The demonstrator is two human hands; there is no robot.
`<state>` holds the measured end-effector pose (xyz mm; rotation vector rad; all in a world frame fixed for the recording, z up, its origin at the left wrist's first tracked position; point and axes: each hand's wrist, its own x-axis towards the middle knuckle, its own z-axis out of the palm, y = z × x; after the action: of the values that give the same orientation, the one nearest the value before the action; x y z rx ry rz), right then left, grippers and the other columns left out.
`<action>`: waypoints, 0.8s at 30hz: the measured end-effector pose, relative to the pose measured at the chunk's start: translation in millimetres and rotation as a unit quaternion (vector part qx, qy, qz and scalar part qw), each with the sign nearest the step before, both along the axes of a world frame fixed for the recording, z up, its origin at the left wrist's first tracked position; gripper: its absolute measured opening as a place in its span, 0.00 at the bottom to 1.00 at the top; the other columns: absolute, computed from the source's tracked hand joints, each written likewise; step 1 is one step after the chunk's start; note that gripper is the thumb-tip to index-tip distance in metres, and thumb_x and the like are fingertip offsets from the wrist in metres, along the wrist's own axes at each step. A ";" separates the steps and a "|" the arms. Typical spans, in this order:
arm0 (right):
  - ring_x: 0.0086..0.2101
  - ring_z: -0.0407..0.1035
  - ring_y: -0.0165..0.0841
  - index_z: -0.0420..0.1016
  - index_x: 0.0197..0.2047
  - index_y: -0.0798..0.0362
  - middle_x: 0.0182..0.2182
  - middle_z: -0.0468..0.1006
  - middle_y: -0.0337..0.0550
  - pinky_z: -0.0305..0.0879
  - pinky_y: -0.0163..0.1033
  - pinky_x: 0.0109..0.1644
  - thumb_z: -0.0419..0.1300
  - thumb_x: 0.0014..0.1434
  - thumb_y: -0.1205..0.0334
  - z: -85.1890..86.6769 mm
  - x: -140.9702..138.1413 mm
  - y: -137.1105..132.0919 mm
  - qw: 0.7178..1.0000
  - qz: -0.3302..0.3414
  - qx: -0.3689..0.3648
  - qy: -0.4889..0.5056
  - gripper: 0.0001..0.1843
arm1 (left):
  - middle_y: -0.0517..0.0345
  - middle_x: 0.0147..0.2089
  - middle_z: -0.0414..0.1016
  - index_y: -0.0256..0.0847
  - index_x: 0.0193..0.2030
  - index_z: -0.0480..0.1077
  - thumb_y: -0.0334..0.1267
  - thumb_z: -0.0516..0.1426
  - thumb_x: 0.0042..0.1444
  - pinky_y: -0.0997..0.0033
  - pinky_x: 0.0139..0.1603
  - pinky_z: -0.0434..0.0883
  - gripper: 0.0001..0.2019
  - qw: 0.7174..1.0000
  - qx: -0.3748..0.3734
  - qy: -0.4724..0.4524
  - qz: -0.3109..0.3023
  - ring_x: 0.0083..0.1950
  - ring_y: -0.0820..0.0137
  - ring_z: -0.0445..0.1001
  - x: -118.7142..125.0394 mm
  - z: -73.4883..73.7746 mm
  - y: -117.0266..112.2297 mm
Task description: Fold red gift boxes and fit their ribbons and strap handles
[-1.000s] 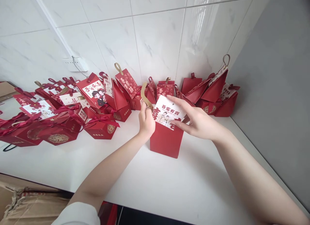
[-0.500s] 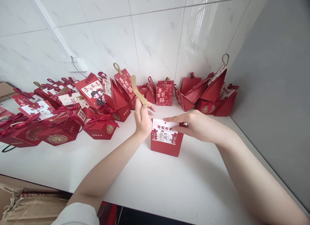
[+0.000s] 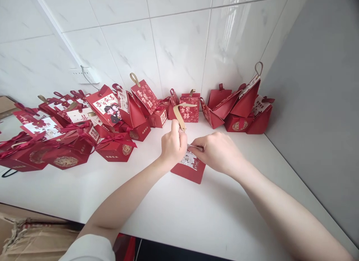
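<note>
While both hands (image 3: 196, 150) pinch box (image 3: 190, 167), counter (image 3: 196, 216) front open.

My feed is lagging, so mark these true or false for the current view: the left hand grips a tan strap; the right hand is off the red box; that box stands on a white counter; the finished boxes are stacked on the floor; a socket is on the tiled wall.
1. The left hand grips the tan strap: true.
2. The right hand is off the red gift box: false, its fingers rest on the box top.
3. The box stands on the white counter: true.
4. The other red gift boxes are stacked on the floor: false, they line the counter along the wall.
5. A wall socket is on the tiles: true.
</note>
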<state>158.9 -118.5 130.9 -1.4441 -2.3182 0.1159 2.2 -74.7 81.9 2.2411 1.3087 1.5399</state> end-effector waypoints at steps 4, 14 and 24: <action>0.18 0.53 0.27 0.71 0.20 0.51 0.15 0.65 0.36 0.45 0.37 0.23 0.56 0.62 0.55 -0.4 -0.1 0.4 0.998 0.041 -0.023 0.040 0.20 | 0.66 0.23 0.60 0.42 0.42 0.56 0.30 0.43 0.62 0.72 0.26 0.56 0.05 0.997 -0.004 -0.017 -0.081 0.22 0.74 0.60 -8.0 -1.9 6.4; 0.32 0.73 0.32 0.71 0.47 0.49 0.38 0.76 0.42 0.73 0.38 0.35 0.62 0.58 0.48 -12.1 13.8 31.3 0.870 0.150 -0.149 0.444 0.18 | 0.64 0.25 0.64 0.41 0.44 0.58 0.36 0.43 0.66 0.73 0.26 0.59 0.06 0.985 0.030 0.052 -0.164 0.22 0.75 0.63 -12.2 -4.4 15.7; 0.34 0.70 0.31 0.73 0.44 0.49 0.41 0.76 0.42 0.71 0.39 0.37 0.66 0.54 0.52 -20.7 8.5 40.0 0.805 0.217 -0.157 0.529 0.16 | 0.60 0.28 0.70 0.41 0.49 0.63 0.37 0.45 0.65 0.72 0.28 0.63 0.10 0.980 -0.009 0.068 -0.184 0.25 0.73 0.67 -12.3 2.6 13.2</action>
<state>167.4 -78.5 110.2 -0.5932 -1.6059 1.1588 -10.1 -61.5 84.5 2.4403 0.8605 1.2590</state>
